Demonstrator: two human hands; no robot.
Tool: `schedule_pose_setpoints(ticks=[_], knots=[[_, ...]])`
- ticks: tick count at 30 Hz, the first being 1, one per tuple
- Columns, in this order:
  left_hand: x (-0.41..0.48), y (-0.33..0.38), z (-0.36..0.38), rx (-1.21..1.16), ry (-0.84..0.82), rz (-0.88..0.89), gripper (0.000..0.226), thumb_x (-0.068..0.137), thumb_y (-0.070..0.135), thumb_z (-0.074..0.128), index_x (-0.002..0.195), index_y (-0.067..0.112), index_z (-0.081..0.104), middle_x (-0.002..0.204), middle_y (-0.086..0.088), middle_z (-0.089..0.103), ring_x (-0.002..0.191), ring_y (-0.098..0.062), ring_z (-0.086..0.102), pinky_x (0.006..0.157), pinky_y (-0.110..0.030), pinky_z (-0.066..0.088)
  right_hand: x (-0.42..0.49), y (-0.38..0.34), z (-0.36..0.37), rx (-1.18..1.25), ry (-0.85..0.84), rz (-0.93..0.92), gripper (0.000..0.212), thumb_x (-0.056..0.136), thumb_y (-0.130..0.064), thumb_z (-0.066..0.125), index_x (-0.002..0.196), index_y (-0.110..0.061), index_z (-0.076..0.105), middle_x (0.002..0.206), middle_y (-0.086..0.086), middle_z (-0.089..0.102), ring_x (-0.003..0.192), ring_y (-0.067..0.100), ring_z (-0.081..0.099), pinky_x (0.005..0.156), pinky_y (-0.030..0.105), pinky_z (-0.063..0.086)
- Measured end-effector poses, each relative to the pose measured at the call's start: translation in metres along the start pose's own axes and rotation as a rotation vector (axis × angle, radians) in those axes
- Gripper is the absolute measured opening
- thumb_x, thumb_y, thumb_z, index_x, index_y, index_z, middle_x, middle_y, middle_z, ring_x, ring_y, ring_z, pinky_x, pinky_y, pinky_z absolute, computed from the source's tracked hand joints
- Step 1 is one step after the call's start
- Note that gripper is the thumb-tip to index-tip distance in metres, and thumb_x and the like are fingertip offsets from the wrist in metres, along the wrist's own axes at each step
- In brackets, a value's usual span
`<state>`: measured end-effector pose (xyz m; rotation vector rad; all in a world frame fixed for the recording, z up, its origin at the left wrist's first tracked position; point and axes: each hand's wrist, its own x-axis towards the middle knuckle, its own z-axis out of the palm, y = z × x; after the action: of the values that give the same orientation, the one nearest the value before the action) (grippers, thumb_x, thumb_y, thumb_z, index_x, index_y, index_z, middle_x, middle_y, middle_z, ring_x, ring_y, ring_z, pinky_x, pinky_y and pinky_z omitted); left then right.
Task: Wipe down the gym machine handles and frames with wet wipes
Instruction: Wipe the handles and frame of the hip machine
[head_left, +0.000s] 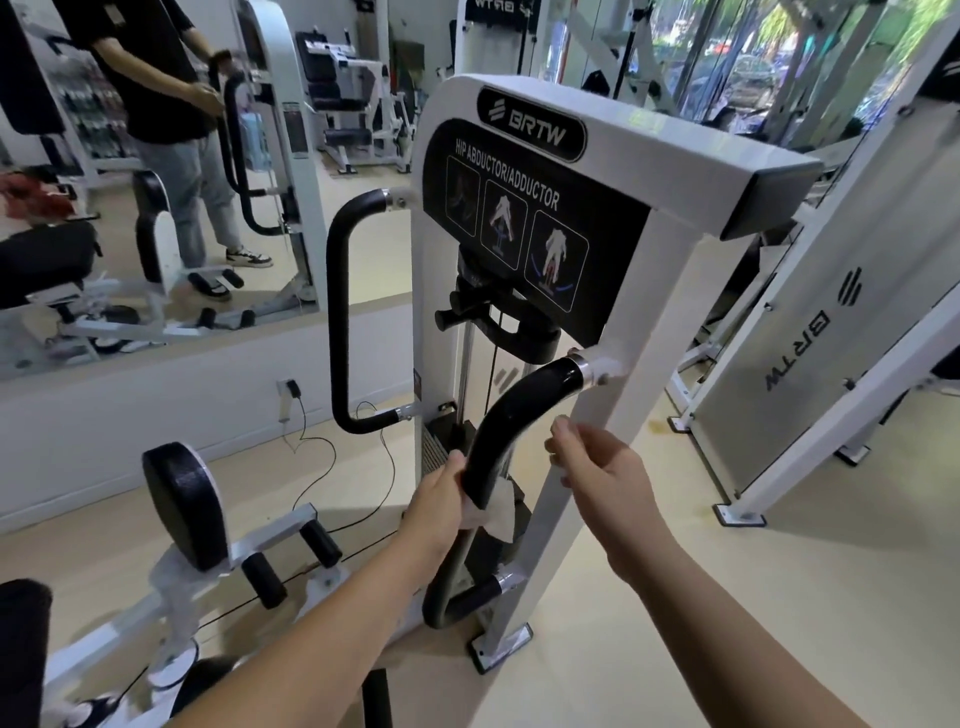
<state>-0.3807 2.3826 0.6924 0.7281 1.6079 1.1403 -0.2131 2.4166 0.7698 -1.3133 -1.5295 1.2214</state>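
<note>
A white hip abductor/adductor machine frame (660, 291) stands in front of me with two black curved handles. My left hand (441, 501) grips the right handle (511, 415) at its middle, with a white wet wipe (501, 506) pressed around the bar under the fingers. My right hand (597, 467) hovers just right of that handle, beside the white upright, fingers loosely curled and holding nothing I can see. The left handle (337, 312) is untouched.
A black padded leg rest (184, 504) and footpegs sit at lower left. Black cables (311, 467) trail over the floor to a wall socket. A wall mirror (156, 171) reflects a standing person. Another white machine (810, 332) stands at the right.
</note>
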Motion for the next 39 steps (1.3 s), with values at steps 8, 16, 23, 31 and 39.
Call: schedule_pose_setpoints(ticks=[8,16,23,31,39], knots=[[-0.019,0.031,0.017,-0.181,-0.01,0.35,0.046,0.112,0.046,0.026,0.136,0.032,0.063,0.13,0.007,0.07,0.124,-0.008,0.063,0.101,-0.027,0.051,0.006,-0.01,0.027,0.139,-0.093,-0.017,0.04,0.095,-0.062,0.057,0.106,-0.028,0.076,0.1,-0.016,0.077,0.093,-0.005,0.069,0.085,0.025,0.051],[-0.019,0.036,0.013,-0.31,0.049,-0.026,0.04,0.111,0.038,0.037,0.115,0.019,0.071,0.106,-0.006,0.076,0.1,-0.02,0.07,0.081,-0.032,0.053,0.018,-0.01,0.042,-0.021,-0.107,-0.026,0.031,0.081,-0.054,0.082,0.092,-0.025,0.076,0.087,-0.014,0.078,0.085,0.001,0.072,0.084,0.028,0.06],[-0.015,-0.022,0.008,-0.186,0.107,0.063,0.044,0.11,0.041,0.039,0.129,0.011,0.065,0.126,-0.015,0.07,0.119,-0.031,0.065,0.099,-0.049,0.056,0.023,-0.001,0.048,0.102,-0.072,0.021,0.024,0.081,-0.04,0.087,0.091,-0.019,0.078,0.082,-0.013,0.077,0.076,-0.005,0.07,0.066,0.005,0.047],[-0.017,0.029,0.011,-0.32,0.032,0.148,0.042,0.11,0.041,0.036,0.124,0.022,0.071,0.119,0.0,0.076,0.118,-0.015,0.068,0.107,-0.042,0.05,0.022,-0.002,0.051,0.169,-0.078,0.07,0.022,0.081,-0.036,0.087,0.091,-0.016,0.081,0.086,0.001,0.08,0.083,0.012,0.076,0.074,0.022,0.055],[-0.019,0.012,0.024,-0.231,0.278,-0.139,0.045,0.108,0.05,0.033,0.109,0.023,0.069,0.089,-0.005,0.066,0.08,-0.022,0.059,0.07,-0.032,0.047,0.022,-0.003,0.05,0.077,-0.039,0.06,0.028,0.076,-0.048,0.089,0.089,-0.024,0.082,0.093,0.003,0.079,0.095,0.021,0.073,0.088,0.037,0.057]])
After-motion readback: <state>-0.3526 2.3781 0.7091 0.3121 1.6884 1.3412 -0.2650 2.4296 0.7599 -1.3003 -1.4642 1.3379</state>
